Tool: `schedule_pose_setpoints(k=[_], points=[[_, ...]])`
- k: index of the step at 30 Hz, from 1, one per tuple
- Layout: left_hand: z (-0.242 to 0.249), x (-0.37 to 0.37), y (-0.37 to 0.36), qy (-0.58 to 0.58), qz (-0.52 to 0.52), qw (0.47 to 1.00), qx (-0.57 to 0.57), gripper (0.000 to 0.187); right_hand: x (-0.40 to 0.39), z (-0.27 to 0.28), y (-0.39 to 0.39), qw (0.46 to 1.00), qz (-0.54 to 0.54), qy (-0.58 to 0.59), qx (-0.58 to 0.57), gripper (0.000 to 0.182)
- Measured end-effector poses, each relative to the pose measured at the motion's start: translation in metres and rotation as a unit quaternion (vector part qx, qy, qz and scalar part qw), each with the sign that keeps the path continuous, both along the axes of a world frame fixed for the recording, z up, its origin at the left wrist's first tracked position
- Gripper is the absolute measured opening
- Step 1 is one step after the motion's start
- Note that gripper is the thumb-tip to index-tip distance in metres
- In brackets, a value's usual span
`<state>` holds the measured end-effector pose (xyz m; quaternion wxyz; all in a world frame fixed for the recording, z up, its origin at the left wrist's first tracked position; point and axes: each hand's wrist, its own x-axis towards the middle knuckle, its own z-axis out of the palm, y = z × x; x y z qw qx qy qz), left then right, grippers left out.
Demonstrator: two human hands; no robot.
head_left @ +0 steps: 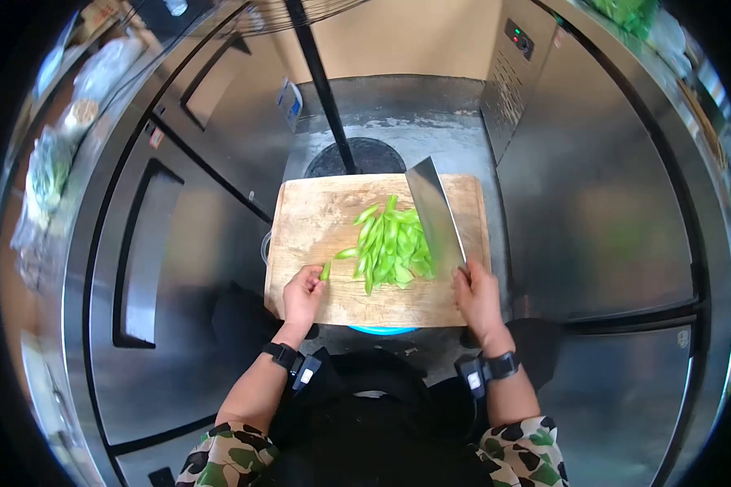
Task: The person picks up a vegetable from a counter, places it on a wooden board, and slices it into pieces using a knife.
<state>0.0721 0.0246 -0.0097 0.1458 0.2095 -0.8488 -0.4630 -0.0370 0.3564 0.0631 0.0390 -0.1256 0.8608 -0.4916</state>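
On a worn wooden cutting board lies a loose pile of sliced green vegetable, thin pale-green pieces cut on the slant. My right hand is closed round the handle of a cleaver, whose broad blade stands tilted at the right side of the pile. Most of the handle is hidden in the fist. Left of the pile, my left hand pinches a small green vegetable piece between thumb and fingers, over the board's front left part.
Stainless steel fridge doors stand close on the left and more steel cabinets on the right. A black pole rises behind the board. Under the board's front edge shows a blue rim. Bagged vegetables lie at the far left.
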Motion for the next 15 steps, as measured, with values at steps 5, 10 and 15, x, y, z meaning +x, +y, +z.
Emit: schedule_pose_setpoints(k=[5, 10, 15], points=[[0.013, -0.001, 0.022, -0.016, 0.018, 0.998, -0.060, 0.029, 0.054, 0.023, -0.036, 0.982, 0.061, -0.166, -0.069, 0.015], [0.014, 0.000, 0.027, -0.022, 0.018, 1.000, -0.011, 0.029, 0.076, 0.002, -0.071, 0.986, 0.131, -0.101, 0.019, 0.014], [0.013, 0.002, 0.022, 0.021, -0.013, 1.000, 0.018, 0.029, 0.079, 0.003, -0.094, 0.979, 0.148, -0.111, 0.083, 0.014]])
